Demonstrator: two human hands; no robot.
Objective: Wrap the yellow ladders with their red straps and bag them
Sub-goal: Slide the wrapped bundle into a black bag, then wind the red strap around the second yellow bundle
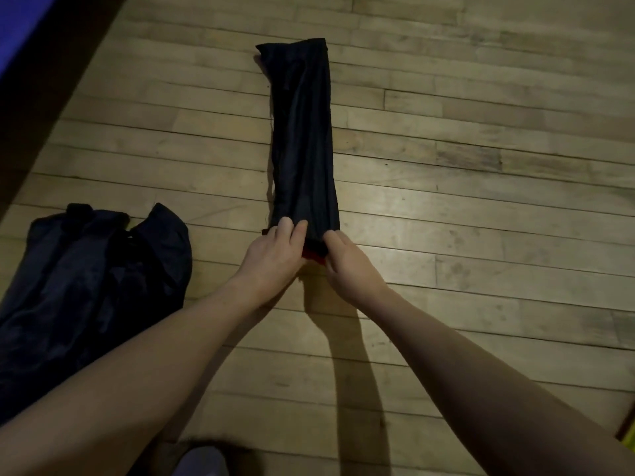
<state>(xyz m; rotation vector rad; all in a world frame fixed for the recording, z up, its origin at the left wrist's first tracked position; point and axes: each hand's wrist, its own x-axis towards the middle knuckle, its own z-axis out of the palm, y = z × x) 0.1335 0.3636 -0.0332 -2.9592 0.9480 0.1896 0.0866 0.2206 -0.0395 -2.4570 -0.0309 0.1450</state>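
A long, narrow dark bag (302, 132) lies on the wooden floor, running away from me. It is filled out along its length. At its near, open end a bit of red strap (313, 254) shows between my hands. My left hand (275, 255) grips the left side of the bag's mouth, fingers curled over the fabric edge. On the right side of the mouth, my right hand (347, 266) holds the fabric with thumb and fingers. No yellow ladder is visible; whatever fills the bag is hidden by the fabric.
A crumpled dark bag (92, 280) lies on the floor at my left. A dark wall edge (44, 73) runs diagonally along the upper left. Bare wooden floor (481, 201) stretches to the right. My knee (199, 462) shows at the bottom.
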